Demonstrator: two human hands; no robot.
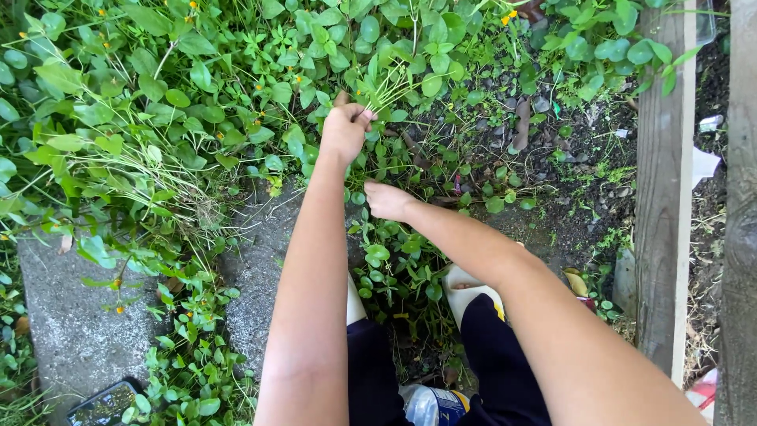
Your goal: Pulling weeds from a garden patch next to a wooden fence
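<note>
Sprawling green weeds [142, 118] cover most of the ground, and only a bare soil patch [568, 197] by the wooden plank [664, 197] looks cleared. Left hand [344, 132] has its grip closed around a weed clump [386, 87]; right hand [386, 200] reaches low into the leaves, grip hidden.

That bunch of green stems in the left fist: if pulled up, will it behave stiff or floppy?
Probably floppy: the bunch of stems is thin and fans out loosely above the left hand. Likely light, being slender and leafy. It may snap, since the fist grips it low.
</note>
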